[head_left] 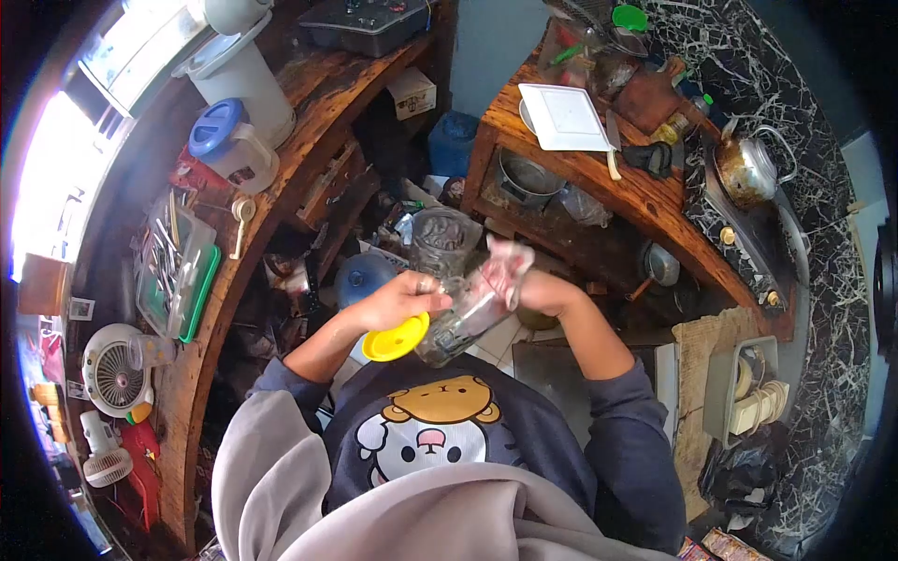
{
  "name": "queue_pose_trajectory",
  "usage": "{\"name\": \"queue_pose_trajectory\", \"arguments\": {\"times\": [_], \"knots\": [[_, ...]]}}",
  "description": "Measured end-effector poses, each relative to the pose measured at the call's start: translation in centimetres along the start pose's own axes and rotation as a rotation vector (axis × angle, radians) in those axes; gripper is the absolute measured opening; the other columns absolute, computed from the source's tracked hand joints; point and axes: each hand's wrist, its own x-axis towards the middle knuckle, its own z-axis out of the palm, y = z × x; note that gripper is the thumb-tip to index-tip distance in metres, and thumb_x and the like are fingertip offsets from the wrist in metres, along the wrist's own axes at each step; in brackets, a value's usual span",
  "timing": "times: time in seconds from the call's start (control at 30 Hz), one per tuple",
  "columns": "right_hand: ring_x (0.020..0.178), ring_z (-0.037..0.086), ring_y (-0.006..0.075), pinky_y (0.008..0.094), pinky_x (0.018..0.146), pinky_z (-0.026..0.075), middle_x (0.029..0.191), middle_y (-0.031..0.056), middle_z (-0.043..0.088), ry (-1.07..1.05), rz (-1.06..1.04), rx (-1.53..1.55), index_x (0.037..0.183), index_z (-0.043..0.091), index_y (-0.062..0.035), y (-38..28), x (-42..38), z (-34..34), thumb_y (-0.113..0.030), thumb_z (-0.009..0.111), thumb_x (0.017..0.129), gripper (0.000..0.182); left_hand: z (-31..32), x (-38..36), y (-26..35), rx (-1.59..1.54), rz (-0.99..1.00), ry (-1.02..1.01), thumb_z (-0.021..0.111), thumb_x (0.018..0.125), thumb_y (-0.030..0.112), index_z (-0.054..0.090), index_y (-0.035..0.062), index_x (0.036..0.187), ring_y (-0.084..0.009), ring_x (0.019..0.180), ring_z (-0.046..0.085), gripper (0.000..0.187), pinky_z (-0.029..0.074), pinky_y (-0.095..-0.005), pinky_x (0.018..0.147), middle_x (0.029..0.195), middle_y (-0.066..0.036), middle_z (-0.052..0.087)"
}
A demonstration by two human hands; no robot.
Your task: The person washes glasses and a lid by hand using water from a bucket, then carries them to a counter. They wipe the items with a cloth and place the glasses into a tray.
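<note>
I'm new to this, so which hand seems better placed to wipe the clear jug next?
Probably the right hand: it has the pink-and-white cloth at the clear jug. The left hand seems to be steadying the jug, with the yellow lid beside it.

clear jar [462, 327], tilted, held | yellow lid [396, 338], beside jar | pinkish cloth [506, 268], bunched, at jar

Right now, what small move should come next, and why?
I would probably hold the left hand steady and rub the pink-and-white cloth a little around the upper end of the clear jar. The right hand has the cloth bunched there, the jar is tilted towards it, and the round yellow lid is off the jar, out of the cloth's way.
</note>
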Motion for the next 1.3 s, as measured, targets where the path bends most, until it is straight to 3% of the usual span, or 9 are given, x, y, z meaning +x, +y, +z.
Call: {"name": "queue_pose_trajectory", "arguments": {"times": [0.3, 0.33, 0.47, 0.6, 0.67, 0.97, 1.03, 1.13, 1.3], "knots": [[0.082, 0.057, 0.0194, 0.0298, 0.072, 0.044, 0.091, 0.0124, 0.057, 0.697, -0.804, -0.132, 0.118, 0.036, 0.0032, -2.2, -0.3, 1.3, -0.021, 0.05, 0.072, 0.054, 0.1, 0.1, 1.5, -0.377, 0.189, 0.141, 0.049, 0.084, 0.03, 0.042, 0.0086, 0.057, -0.0069, 0.04, 0.037, 0.035, 0.029, -0.0207, 0.037, 0.048, 0.001, 0.041], [0.108, 0.044, 0.0269, 0.0358, 0.092, 0.031, 0.116, 0.0205, 0.044, 0.678, -0.265, -0.249, 0.128, 0.02, 0.0023, -0.3, 0.1, 3.3, -0.019, 0.052, 0.072, 0.067, 0.1, 0.4, 1.6, -0.407, 0.218, 0.164, 0.048, 0.084, 0.03, 0.042, 0.0088, 0.057, -0.007, 0.038, 0.037, 0.035, 0.028, -0.0204, 0.035, 0.048, 0.001, 0.041], [0.125, 0.005, 0.0428, 0.0426, 0.101, 0.004, 0.131, 0.0307, 0.016, 0.537, -0.636, -0.922, 0.122, 0.033, 0.007, 0.5, -0.7, 8.5, -0.026, 0.04, 0.081, 0.053, 0.4, 0.9, 1.0, -0.496, 0.197, 0.349, 0.049, 0.083, 0.032, 0.044, 0.0087, 0.062, -0.0067, 0.035, 0.036, 0.032, 0.027, -0.0197, 0.032, 0.047, 0.001, 0.041], [0.123, 0.025, 0.0328, 0.0405, 0.1, 0.019, 0.126, 0.0178, 0.036, 0.87, -0.878, -0.508, 0.118, 0.04, -0.0005, -0.8, 1.9, 6.0, -0.025, 0.038, 0.085, 0.041, 1.2, 0.2, 2.0, -0.391, 0.304, 0.361, 0.05, 0.083, 0.031, 0.047, 0.0081, 0.065, -0.0065, 0.04, 0.039, 0.029, 0.03, -0.0191, 0.038, 0.048, 0.001, 0.042], [0.115, 0.038, 0.0262, 0.0391, 0.097, 0.028, 0.123, 0.0119, 0.041, 0.418, -0.64, 0.838, 0.123, 0.036, -0.005, -0.7, 3.2, 4.8, -0.035, 0.029, 0.089, 0.045, 1.4, 0.6, 1.8, -0.378, 0.428, 0.23, 0.049, 0.084, 0.028, 0.047, 0.0085, 0.065, -0.0066, 0.043, 0.04, 0.028, 0.031, -0.0196, 0.04, 0.051, 0.001, 0.043], [0.11, 0.042, 0.029, 0.0433, 0.092, 0.033, 0.121, 0.0101, 0.043, -0.159, -0.487, 1.128, 0.126, 0.032, -0.0069, 4.4, -0.8, 8.8, -0.046, 0.021, 0.088, 0.056, 1.2, 0.8, 1.1, -0.781, 0.36, 0.276, 0.048, 0.085, 0.026, 0.044, 0.0075, 0.062, -0.0064, 0.035, 0.038, 0.029, 0.029, -0.0195, 0.033, 0.046, -0.001, 0.043], [0.116, 0.036, 0.0314, 0.0453, 0.096, 0.026, 0.118, 0.0158, 0.046, 0.651, -0.682, -0.022, 0.124, 0.034, -0.0054, 5.1, -1.2, 9.9, -0.039, 0.025, 0.089, 0.05, 1.3, 1.1, -0.4, -0.806, 0.347, 0.289, 0.048, 0.085, 0.025, 0.045, 0.0071, 0.063, -0.0059, 0.036, 0.039, 0.028, 0.03, -0.0192, 0.034, 0.047, 0.0, 0.044], [0.121, 0.028, 0.0311, 0.0433, 0.1, 0.018, 0.121, 0.0205, 0.041, 0.562, -0.822, -0.926, 0.123, 0.035, -0.0023, 0.7, -1.6, 7.6, -0.028, 0.032, 0.087, 0.044, 2.3, 1.9, -1.5, -0.831, 0.319, 0.434, 0.049, 0.083, 0.025, 0.049, 0.0062, 0.085, -0.0158, 0.08, 0.052, 0.019, 0.044, -0.0279, 0.073, 0.089, -0.004, 0.051], [0.118, 0.032, 0.0271, 0.0385, 0.099, 0.018, 0.129, 0.0168, 0.03, 0.907, -0.966, -0.496, 0.123, 0.03, -0.0006, -0.6, 1.5, 4.4, -0.02, 0.041, 0.084, 0.045, 3.6, 0.6, 1.5, -0.548, 0.4, 0.243, 0.052, 0.082, 0.027, 0.05, 0.0079, 0.069, -0.0065, 0.043, 0.043, 0.023, 0.032, -0.018, 0.041, 0.052, 0.001, 0.048]]}}
